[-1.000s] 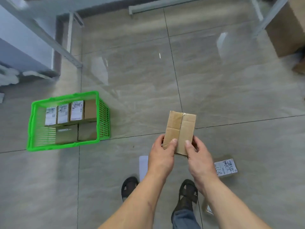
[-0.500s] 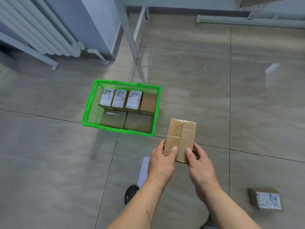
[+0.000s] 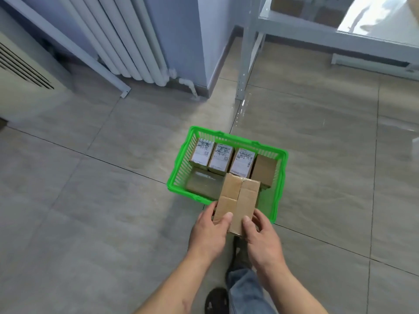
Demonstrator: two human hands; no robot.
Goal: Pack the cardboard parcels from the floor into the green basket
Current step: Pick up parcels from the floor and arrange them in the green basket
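Right now both hands hold one cardboard parcel above the near edge of the green basket. Left hand grips the parcel's near-left corner, thumb curled over the top face; right hand grips the near-right edge the same way, fingers underneath and out of sight. Parcel sits flap-side up, seam running away from the person, tilted slightly.

Basket already has a back row: three labelled boxes side by side plus a plain brown box at the right end. Front row shows a flat parcel at the left; what's under the held one can't be seen, prob. another box.

To do this step well: bring it fwd over the basket, keep it level, lower it w/ both hands instead of dropping. Line its long side up w/ the boxes already in so it sits flat, not propped on the rim. Let go only once it rests on something.
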